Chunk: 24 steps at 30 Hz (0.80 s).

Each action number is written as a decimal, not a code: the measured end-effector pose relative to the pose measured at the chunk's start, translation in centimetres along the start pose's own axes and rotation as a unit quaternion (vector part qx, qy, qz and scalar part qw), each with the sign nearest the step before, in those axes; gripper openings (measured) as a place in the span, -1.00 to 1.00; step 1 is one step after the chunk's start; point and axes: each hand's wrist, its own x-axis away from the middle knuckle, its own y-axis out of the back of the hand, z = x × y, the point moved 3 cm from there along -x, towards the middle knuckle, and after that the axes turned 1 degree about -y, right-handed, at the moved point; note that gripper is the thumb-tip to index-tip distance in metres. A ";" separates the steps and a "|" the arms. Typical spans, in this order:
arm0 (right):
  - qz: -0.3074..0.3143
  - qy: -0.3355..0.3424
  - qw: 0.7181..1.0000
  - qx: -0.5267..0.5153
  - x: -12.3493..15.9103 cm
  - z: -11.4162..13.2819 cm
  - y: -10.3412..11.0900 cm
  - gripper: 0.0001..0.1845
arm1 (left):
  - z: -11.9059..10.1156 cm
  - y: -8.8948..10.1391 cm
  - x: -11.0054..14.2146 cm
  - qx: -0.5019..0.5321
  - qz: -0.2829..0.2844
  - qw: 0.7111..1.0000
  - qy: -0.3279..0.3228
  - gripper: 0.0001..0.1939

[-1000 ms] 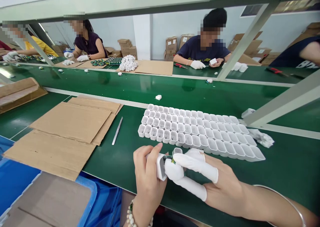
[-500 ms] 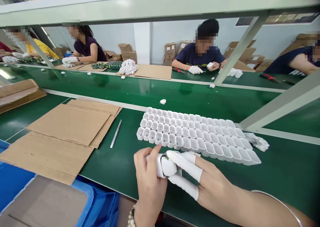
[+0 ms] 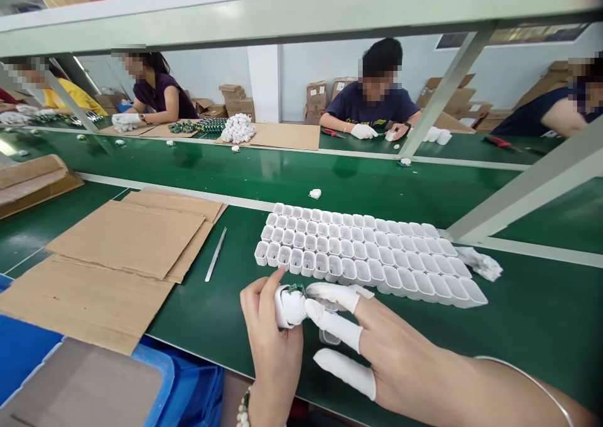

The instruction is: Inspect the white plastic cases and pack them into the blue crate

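My left hand (image 3: 272,345) is closed around a small white plastic housing (image 3: 284,305) with a bit of green circuit board at its top. My right hand (image 3: 377,351), with white finger cots on its fingers, pinches the same housing from the right with thumb and forefinger; its other fingers are spread. A second open white housing (image 3: 328,337) lies on the green bench just under my right fingers. Behind my hands stand rows of several open white housings (image 3: 358,254), packed side by side.
Steel tweezers (image 3: 215,263) lie left of the housings beside flat cardboard sheets (image 3: 117,251). A blue bin (image 3: 155,377) sits at the near edge. A green conveyor belt (image 3: 282,169) carries small white parts. Across it, people in white gloves work. A slanted metal strut (image 3: 522,182) rises at right.
Both hands have shifted slightly left and nearer with the housing. My right fingers have spread wider, uncovering the second housing on the bench.
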 end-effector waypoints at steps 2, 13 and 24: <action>0.024 -0.012 1.000 -0.014 -0.1 0.0 0.2 -0.50 | -0.1 0.0 0.1 0.002 0.003 1.000 0.004 -0.55; 0.081 -0.014 0.992 -0.099 -0.5 0.3 0.9 -0.60 | -0.5 0.0 0.3 0.013 0.013 1.000 -0.010 -0.62; 0.078 0.002 0.994 -0.079 -0.7 0.4 -0.2 -0.68 | -1.2 -0.2 1.0 0.054 0.004 0.999 0.004 -0.69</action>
